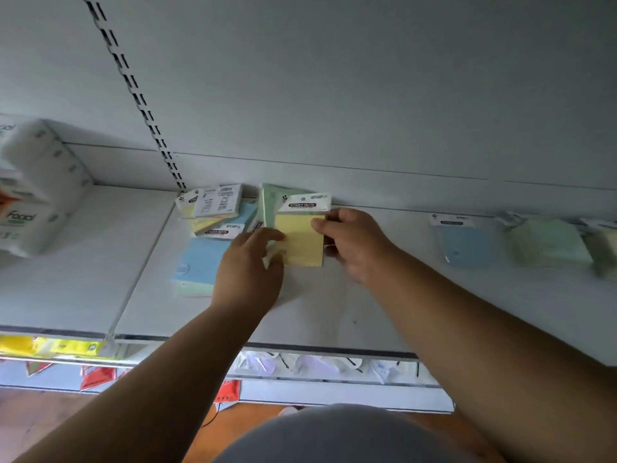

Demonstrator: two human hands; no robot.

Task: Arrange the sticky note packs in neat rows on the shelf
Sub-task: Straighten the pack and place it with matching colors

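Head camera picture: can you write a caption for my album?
Both hands hold a yellow sticky note pack on the shelf.

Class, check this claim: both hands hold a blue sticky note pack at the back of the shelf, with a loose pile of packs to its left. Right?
Not quite. In the head view, the pack held by the left hand and right hand is yellow, not blue. The rest stands.
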